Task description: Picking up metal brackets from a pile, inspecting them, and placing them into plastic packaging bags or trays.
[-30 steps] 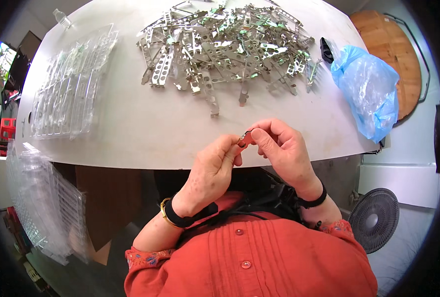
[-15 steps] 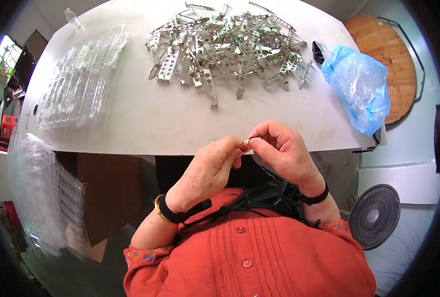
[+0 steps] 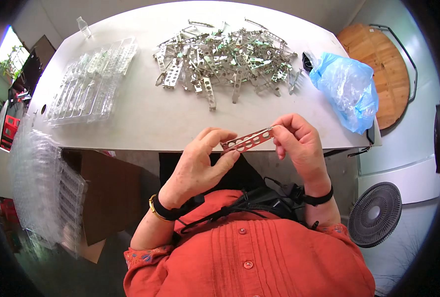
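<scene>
A perforated metal strip [image 3: 249, 141] with a row of round holes is held between my two hands, just over the table's near edge. It looks reddish, perhaps from my shirt's reflection. My left hand [image 3: 200, 161] pinches its left end between thumb and fingers. At the right end, my right hand [image 3: 299, 143] grips it with thumb and forefinger, the other fingers curled. Beyond my hands lies a large heap of similar metal strips [image 3: 210, 91], many with holes and some with greenish patches.
Clear plastic trays [image 3: 88, 86] lie on the table's left, near a small clear bottle [image 3: 83, 27]. A blue plastic bag [image 3: 346, 89] sits at the right edge. More clear trays [image 3: 51, 188] are stacked lower left. A fan [image 3: 375, 214] stands at lower right.
The strip has turned from nearly hidden between my fingertips to lying broadside, its holes showing. My hands have moved apart, and the view has shifted slightly.
</scene>
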`<state>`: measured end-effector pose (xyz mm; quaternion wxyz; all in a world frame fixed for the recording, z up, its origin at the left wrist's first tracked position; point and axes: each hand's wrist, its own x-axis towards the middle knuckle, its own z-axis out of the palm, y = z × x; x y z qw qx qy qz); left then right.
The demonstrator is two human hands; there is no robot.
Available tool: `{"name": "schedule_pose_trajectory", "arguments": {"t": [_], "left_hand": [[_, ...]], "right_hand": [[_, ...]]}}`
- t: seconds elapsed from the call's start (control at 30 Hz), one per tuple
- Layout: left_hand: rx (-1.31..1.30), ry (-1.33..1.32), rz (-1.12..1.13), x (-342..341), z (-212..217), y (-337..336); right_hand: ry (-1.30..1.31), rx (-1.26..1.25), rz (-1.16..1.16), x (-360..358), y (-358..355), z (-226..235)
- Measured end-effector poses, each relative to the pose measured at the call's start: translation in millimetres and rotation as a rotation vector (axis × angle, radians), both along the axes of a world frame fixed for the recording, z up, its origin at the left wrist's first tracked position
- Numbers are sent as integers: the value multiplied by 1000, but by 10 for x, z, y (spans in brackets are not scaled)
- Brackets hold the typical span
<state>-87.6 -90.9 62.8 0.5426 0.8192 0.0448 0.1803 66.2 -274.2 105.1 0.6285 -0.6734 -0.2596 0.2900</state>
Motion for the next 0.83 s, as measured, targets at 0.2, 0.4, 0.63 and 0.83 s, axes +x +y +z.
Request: {"name": "schedule_pose_trajectory", "arguments": {"t": [0.2,0.4,0.63,0.83], "left_hand": [[-577,54,-72,-72,-27,-39],[-681,12,-47,-12,-45,-5],[-694,84,39,250,-58,57],[-430,156,85,527,-251,178]], "right_hand": [[-2,70,-20,57,-49,-7],[40,91,-12,161,-25,-54],[75,80,-27,361,9,-177],[143,7,-20,552,34,-320]]}}
